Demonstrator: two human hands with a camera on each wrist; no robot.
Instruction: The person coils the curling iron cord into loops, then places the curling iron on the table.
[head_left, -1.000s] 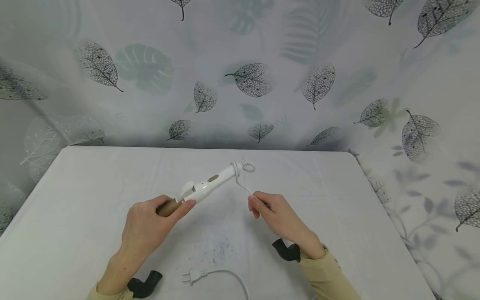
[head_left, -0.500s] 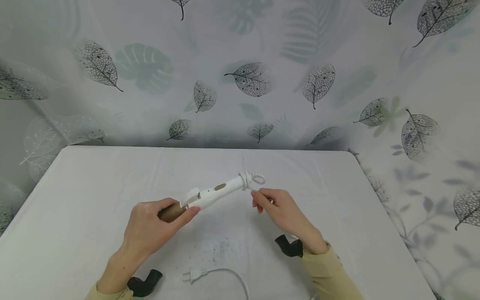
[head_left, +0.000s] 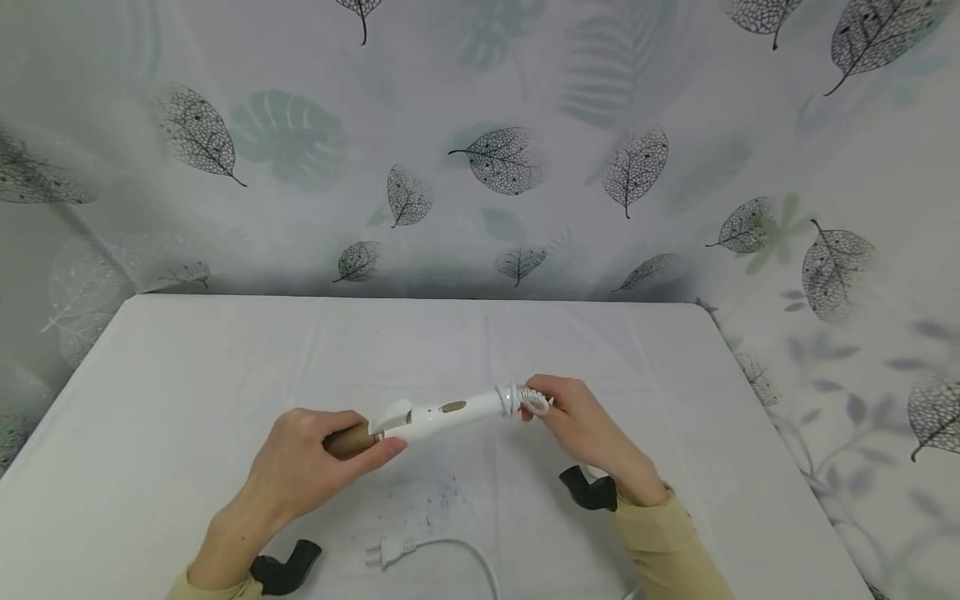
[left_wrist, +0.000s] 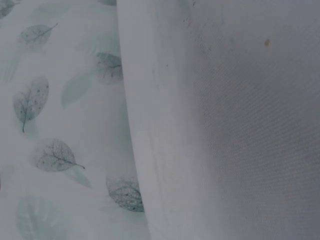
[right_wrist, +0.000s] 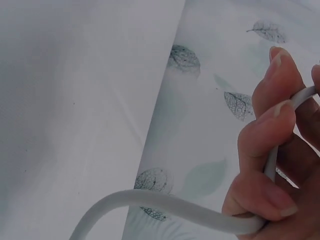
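A white curling iron [head_left: 442, 418] with a brown barrel [head_left: 351, 441], a clamp lever and an oval gold panel is held over the table, close to level. My left hand [head_left: 300, 467] grips it by the barrel, thumb along the underside near the lever. White cord [head_left: 508, 402] is wound round the handle's far end. At that end my right hand [head_left: 577, 421] holds the cord; in the right wrist view the curled fingers [right_wrist: 267, 125] have the grey-white cord [right_wrist: 150, 200] running through them. Neither hand nor iron shows in the left wrist view.
The two-pin plug [head_left: 390, 551] lies on the white-covered table [head_left: 225, 358] near the front, its cord trailing towards me. Black curved pieces [head_left: 588, 489] sit at both wrists. A leaf-patterned curtain [head_left: 450, 83] hangs behind the table.
The curling iron's handle end has swung down and right, so it lies flatter. My right hand has brought the cord round and now sits at that end. The left hand has barely shifted.
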